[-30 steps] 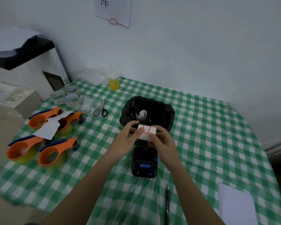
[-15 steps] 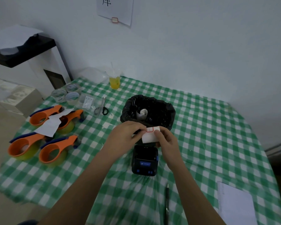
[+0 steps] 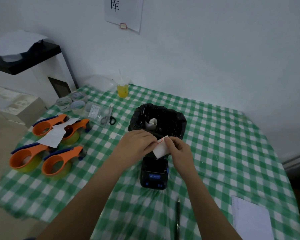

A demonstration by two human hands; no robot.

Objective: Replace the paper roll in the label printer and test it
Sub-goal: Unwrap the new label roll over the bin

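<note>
Both hands meet just above the label printer (image 3: 154, 172), which sits near the middle of the checked table (image 3: 223, 153). The left hand (image 3: 137, 144) and right hand (image 3: 177, 149) each pinch the top edge of a white label strip (image 3: 161, 149) (a red-outlined label shows at its upper corner), fingers closed on it. The strip seems to feed from the printer, though the slot is hidden. Peel slowly, keeping the backing taut, or the label may tear.
</note>
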